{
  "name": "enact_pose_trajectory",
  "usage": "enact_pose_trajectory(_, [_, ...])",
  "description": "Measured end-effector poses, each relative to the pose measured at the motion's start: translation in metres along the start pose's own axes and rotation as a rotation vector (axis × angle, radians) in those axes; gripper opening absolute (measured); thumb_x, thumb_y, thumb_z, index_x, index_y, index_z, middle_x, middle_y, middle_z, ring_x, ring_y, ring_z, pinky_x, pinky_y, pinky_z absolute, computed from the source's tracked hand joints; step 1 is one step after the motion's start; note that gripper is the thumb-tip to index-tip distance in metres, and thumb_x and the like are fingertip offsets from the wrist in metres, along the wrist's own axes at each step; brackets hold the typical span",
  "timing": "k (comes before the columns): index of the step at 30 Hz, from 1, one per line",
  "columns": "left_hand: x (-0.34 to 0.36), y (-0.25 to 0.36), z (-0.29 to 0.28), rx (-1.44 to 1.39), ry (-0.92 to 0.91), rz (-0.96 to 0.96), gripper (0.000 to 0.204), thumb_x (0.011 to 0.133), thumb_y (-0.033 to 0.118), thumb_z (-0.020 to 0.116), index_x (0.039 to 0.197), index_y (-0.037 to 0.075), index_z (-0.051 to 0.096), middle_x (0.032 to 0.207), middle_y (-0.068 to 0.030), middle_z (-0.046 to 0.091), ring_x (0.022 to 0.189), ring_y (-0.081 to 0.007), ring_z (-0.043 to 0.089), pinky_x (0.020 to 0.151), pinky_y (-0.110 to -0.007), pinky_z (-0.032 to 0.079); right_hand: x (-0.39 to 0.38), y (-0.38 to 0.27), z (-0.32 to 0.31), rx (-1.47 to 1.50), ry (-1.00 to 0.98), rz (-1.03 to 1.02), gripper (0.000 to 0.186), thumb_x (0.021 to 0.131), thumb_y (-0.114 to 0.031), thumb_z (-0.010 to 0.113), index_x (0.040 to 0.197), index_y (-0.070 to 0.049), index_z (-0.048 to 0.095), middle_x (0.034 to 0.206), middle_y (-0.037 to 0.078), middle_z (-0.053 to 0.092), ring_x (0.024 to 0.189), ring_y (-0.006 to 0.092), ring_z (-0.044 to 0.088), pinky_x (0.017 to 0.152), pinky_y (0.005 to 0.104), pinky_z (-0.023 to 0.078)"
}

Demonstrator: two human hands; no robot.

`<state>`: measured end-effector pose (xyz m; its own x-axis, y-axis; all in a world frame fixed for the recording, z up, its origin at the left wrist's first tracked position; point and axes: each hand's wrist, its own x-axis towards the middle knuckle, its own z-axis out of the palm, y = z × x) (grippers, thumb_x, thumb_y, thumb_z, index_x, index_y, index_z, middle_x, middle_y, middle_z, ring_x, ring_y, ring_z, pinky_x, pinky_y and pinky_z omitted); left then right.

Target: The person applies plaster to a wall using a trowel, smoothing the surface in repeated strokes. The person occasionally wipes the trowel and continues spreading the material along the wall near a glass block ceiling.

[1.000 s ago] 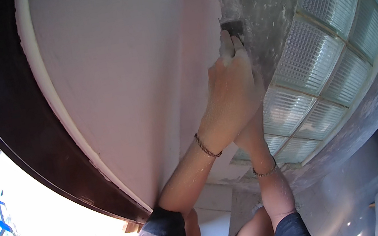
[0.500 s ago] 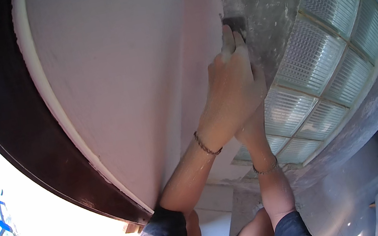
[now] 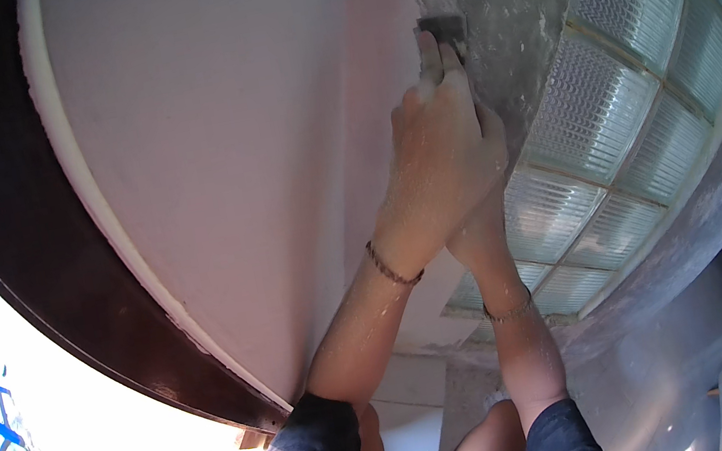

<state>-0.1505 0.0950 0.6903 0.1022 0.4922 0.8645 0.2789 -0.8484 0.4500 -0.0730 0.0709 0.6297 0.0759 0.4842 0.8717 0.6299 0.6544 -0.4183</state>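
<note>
The left hand (image 3: 439,149) and the dark flat blade (image 3: 444,25) are sitting slightly higher up the wall (image 3: 500,27) than half a second ago. I am keeping the left hand's extended fingers against the blade, which is lying between pale pink paint (image 3: 384,28) and bare grey. The right hand (image 3: 481,248) is tucking beneath the left, and I am failing to tell whether either is grasping.
</note>
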Motion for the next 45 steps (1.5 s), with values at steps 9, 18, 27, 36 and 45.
enact_pose_trajectory(9, [0.002, -0.002, -0.002, 0.014, 0.090, 0.060, 0.049, 0.081, 0.012, 0.059, 0.117, -0.020, 0.054, 0.109, -0.0411, 0.056, 0.089, -0.0507, 0.061, 0.081, -0.048, 0.050, 0.005, -0.007, 0.003, 0.027, -0.001, 0.019, 0.060, 0.079, -0.007, 0.069, 0.132, 0.007, 0.045, 0.129, 0.024, 0.055, 0.121, 0.0367, 0.053, 0.099, 0.0412, 0.042])
enact_pose_trajectory(18, [0.004, 0.004, -0.004, -0.011, 0.077, 0.022, 0.049, 0.079, 0.013, 0.058, 0.117, -0.019, 0.054, 0.103, -0.0391, 0.059, 0.087, -0.0501, 0.062, 0.080, -0.049, 0.050, 0.007, -0.006, -0.002, 0.011, -0.044, -0.010, 0.063, 0.082, -0.009, 0.068, 0.136, 0.006, 0.039, 0.131, 0.022, 0.051, 0.121, 0.0351, 0.052, 0.100, 0.0395, 0.040])
enact_pose_trajectory(27, [0.008, 0.002, -0.005, -0.003, 0.144, 0.086, 0.029, 0.078, 0.014, 0.060, 0.092, -0.011, 0.057, 0.095, -0.0360, 0.059, 0.083, -0.0498, 0.061, 0.072, -0.048, 0.050, 0.008, -0.005, -0.004, 0.016, -0.102, 0.013, 0.060, 0.087, -0.015, 0.066, 0.136, 0.006, 0.039, 0.133, 0.021, 0.048, 0.123, 0.0323, 0.050, 0.100, 0.0400, 0.040])
enact_pose_trajectory(36, [0.012, -0.002, -0.009, -0.074, 0.068, 0.052, 0.032, 0.077, 0.015, 0.061, 0.091, -0.013, 0.055, 0.091, -0.0359, 0.059, 0.079, -0.0503, 0.060, 0.074, -0.048, 0.049, 0.016, -0.014, -0.004, -0.059, -0.141, 0.065, 0.064, 0.091, -0.016, 0.064, 0.142, 0.006, 0.033, 0.142, 0.022, 0.041, 0.132, 0.0298, 0.042, 0.107, 0.0400, 0.035])
enact_pose_trajectory(45, [0.011, 0.002, -0.011, -0.108, 0.081, 0.055, 0.028, 0.076, 0.013, 0.060, 0.086, -0.012, 0.054, 0.086, -0.0355, 0.056, 0.075, -0.0515, 0.056, 0.070, -0.049, 0.047, 0.017, -0.016, -0.005, -0.092, -0.109, 0.125, 0.064, 0.087, -0.016, 0.068, 0.137, 0.007, 0.035, 0.136, 0.021, 0.044, 0.125, 0.0295, 0.046, 0.104, 0.0393, 0.036])
